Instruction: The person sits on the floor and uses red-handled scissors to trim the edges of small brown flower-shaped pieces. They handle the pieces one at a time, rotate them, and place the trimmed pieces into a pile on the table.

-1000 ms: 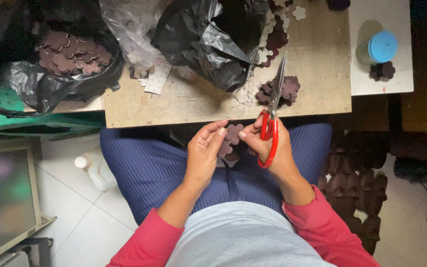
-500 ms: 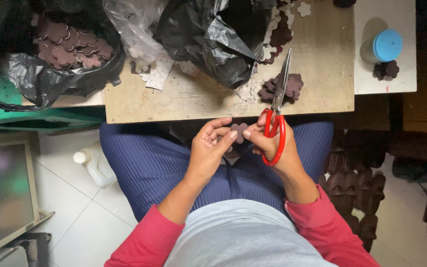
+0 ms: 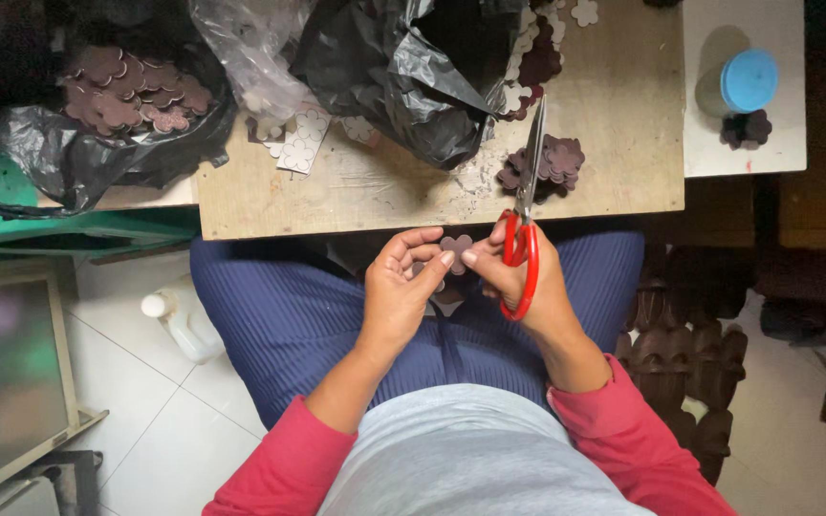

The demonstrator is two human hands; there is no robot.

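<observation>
Both hands are up over the lap, just below the table (image 3: pixel 356 205) edge. The left hand (image 3: pixel 396 287) is curled, fingertips pinching a small brown flower piece (image 3: pixel 455 247) from its left side. The right hand (image 3: pixel 528 277) meets it from the right, thumb and forefinger on the same piece, and it's also got red-handled scissors (image 3: pixel 525 205) hooked on its fingers, blades closed and pointing up toward 12 over the table. So the flower sits right between the two hands, gripped by both.

At 12 from the scissors' tip there's a little stack (image 3: pixel 558 162) of the same brown flowers on the table. A black bag (image 3: pixel 403 76) sits crumpled at 11 from the hands, with a clear bag (image 3: pixel 250 57) next to it and some pale flower cutouts (image 3: pixel 303 143) lying under that. Way over at 10 another black bag (image 3: pixel 97 143) is open with a heap of brown flowers (image 3: pixel 131 96) inside. At 1 to 2 o'clock, a blue-lidded cup (image 3: pixel 743 84) stands on a white surface. A white bottle (image 3: pixel 179 320) is on the floor at 9.
</observation>
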